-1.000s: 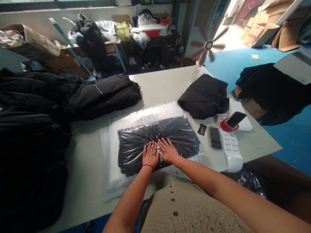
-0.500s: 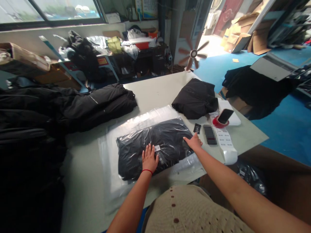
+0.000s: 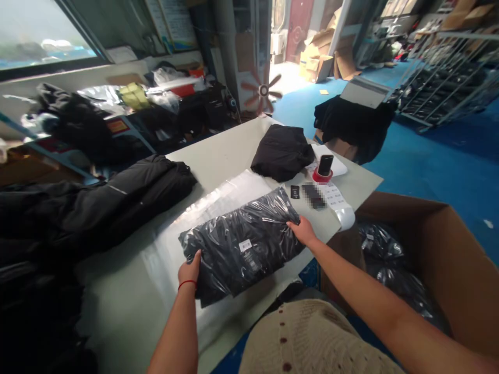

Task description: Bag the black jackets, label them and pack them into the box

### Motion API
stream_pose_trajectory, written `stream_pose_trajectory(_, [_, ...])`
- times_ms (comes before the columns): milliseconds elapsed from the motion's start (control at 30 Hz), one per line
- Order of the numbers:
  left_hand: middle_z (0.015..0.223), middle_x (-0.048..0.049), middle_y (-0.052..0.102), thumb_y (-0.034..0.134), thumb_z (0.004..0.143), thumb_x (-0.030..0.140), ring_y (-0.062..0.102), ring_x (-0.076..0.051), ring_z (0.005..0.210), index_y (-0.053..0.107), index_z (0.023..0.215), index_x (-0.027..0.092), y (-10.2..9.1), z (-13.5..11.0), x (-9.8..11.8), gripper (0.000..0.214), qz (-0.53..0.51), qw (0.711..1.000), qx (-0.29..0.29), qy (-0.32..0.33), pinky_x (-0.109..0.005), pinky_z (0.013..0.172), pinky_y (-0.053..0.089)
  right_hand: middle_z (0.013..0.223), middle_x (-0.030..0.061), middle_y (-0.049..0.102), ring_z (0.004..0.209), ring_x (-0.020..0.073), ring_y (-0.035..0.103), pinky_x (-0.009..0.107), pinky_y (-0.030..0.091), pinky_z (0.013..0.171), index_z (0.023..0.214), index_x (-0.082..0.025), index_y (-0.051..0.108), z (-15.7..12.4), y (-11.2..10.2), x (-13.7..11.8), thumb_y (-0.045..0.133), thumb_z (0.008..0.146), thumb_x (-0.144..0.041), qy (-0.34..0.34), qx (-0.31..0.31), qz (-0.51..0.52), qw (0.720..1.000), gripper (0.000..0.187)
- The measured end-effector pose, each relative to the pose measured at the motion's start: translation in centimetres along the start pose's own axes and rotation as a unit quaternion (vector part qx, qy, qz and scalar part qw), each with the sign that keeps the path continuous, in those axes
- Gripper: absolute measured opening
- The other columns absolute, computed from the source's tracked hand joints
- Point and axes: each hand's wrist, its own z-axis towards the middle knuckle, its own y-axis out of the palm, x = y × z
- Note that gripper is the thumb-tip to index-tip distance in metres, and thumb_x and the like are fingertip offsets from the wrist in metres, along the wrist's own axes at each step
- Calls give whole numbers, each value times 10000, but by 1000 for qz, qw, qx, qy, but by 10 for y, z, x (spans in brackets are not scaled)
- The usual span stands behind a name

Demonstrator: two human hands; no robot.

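Observation:
A dark folded garment in a clear plastic bag (image 3: 230, 234) lies between my hands, a white label (image 3: 245, 245) on its upper face. My left hand (image 3: 189, 270) grips the bag's left edge, thumb on top and the other fingers hidden beneath. At the right end, my right hand (image 3: 302, 230) is closed on the bag's edge in the same way. The near side of the bag looks slightly raised off the table. Under and behind it are flat clear plastic bags (image 3: 234, 189) on the pale table (image 3: 120, 291).
Black garments (image 3: 132, 192) are heaped at the left. Beyond the bag sit a folded black garment (image 3: 283, 150), a phone (image 3: 326, 164) in a red tape roll (image 3: 323, 175), a label strip (image 3: 337, 200) and a small fan (image 3: 263, 91). An open cardboard box (image 3: 460, 259) holds bagged garments at right.
My left hand has gone from lying flat on the bag to gripping its left edge. My right hand now grips the right edge. The view has swung right, showing more of the cardboard box.

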Motion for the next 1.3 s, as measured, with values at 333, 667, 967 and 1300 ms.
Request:
stream_pose_trajectory(333, [587,-42,644,562,685,609,623,-254,733,653,630,184,29,-71,130,437,-97,974,-27,205,-350,705,484,927,66,726,908,247,665,365,497,844,954,-210,656,-74,-68,15,630,746,-394,48,122,75,989,279])
stream_pose_trajectory(667, [531,-12,597,614,663,651,557,-187,620,670,645,140,156,-229,259,514,-98,903,-230,350,-273,567,408,971,77,733,935,242,663,354,483,873,986,-180,663,-114,-201,119,626,750,-420,141,300,96,939,339])
stream_pose_trajectory(967, [638,-44,643,578,729,614,597,-204,684,671,685,156,331,-384,318,470,-80,798,-393,450,-307,686,457,928,102,725,902,279,661,337,481,775,991,-177,671,-143,-363,236,566,774,-461,253,420,-73,868,373])
stream_pose_trajectory(1300, [1247,-237,571,583,812,433,542,-319,1202,559,1235,73,429,-415,394,557,105,843,-294,439,-403,1011,407,1294,244,553,1204,345,508,404,382,971,1300,-60,489,-42,-509,295,634,786,-468,339,390,-296,803,673])
